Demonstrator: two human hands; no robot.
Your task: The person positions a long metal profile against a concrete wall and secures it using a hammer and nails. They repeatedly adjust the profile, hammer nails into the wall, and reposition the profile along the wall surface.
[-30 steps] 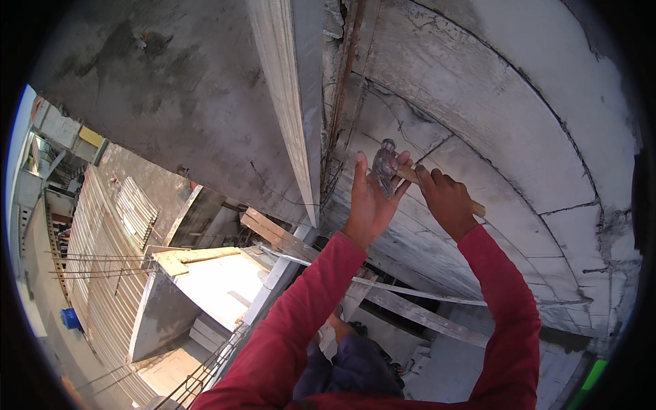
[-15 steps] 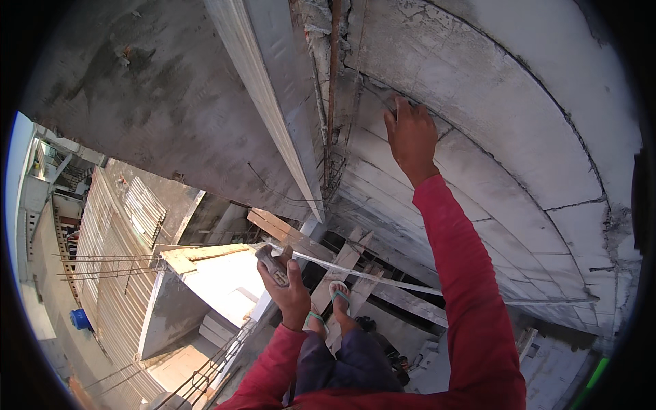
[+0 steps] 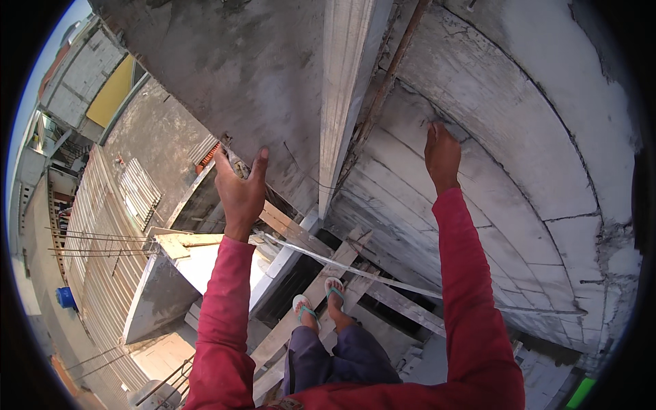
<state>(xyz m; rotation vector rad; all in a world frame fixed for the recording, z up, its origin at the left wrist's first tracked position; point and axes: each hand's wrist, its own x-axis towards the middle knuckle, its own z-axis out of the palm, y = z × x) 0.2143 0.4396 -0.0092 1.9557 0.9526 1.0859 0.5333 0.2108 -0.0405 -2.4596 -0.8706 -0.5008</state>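
My left hand (image 3: 240,195) is raised in front of the grey plastered slab. Its thumb and fingers curve around a worn, greyish hand tool (image 3: 237,164), mostly hidden by the hand, so its kind is unclear. On the right, my right hand (image 3: 443,154) is closed, fingertips pinched close to a joint in the light-grey block wall (image 3: 492,178). Whatever it may hold is too small to make out. Between the hands stands a pale upright beam (image 3: 342,82), with a thin dark wire (image 3: 301,167) running toward it from the slab (image 3: 273,82).
My sandalled feet (image 3: 333,287) stand on wooden planks (image 3: 352,290) laid over dark gaps. A pale strip (image 3: 362,271) crosses in front of them. Rebar (image 3: 102,253) sticks out at left above a corrugated roof (image 3: 102,287). A rusty bar (image 3: 403,51) runs along the wall's corner.
My left hand has risen and moved left with the tool, from low by the planks up to the slab. My right hand has shifted slightly down and right along the wall. The view has turned.
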